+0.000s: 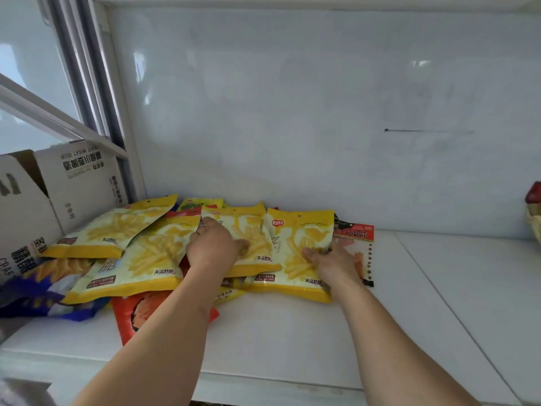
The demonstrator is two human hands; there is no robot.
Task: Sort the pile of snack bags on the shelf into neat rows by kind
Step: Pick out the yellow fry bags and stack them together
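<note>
The right hand (pixel 330 259) gripped the rightmost yellow fries bag (pixel 295 253) at its right edge, its long axis running toward the back wall (pixel 292 112). The left hand (pixel 213 247) lay curled on the next yellow bag (pixel 251 241), farther from that wall's right end; whether it gripped could not be told.

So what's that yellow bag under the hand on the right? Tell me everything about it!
The rightmost yellow bag is a shiny plastic snack pouch, yellow-edged with a pale middle picturing fries, a red logo and a punched hang hole on top. It lies flat on the white shelf, its far end leaning on the pile. The right hand grips its right edge, thumb on top. It overlaps a red-and-white packet.
</note>
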